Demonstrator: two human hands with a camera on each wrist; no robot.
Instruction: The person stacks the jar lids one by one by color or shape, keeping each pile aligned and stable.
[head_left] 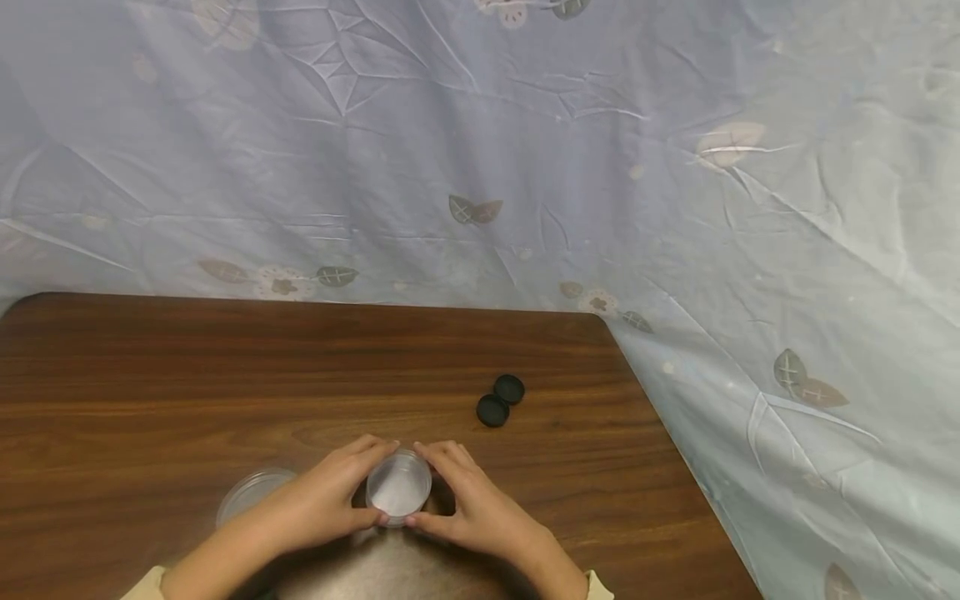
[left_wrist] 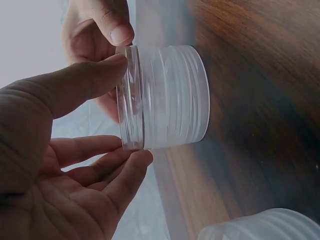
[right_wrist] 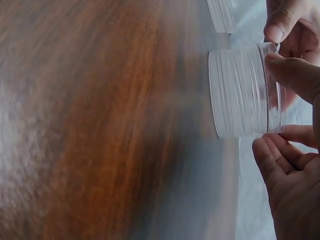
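A round, clear plastic container [head_left: 400, 486] with a ridged wall stands upright on the wooden table. Around its top is a clearer band [left_wrist: 131, 97], like a lid or rim. My left hand [head_left: 322, 498] pinches this band from the left, thumb on the near side and fingers on the far side. From the right, my right hand [head_left: 480, 510] does the same, its thumb tip close to the left one. The lower ridged wall [right_wrist: 235, 95] is uncovered by the fingers in the right wrist view.
Left of the container lies another clear round plastic piece [head_left: 243, 493], partly hidden by my left forearm. Two small black round caps [head_left: 492, 411] sit side by side at the right. A patterned cloth [head_left: 480, 150] hangs behind and to the right of the table [head_left: 187, 375].
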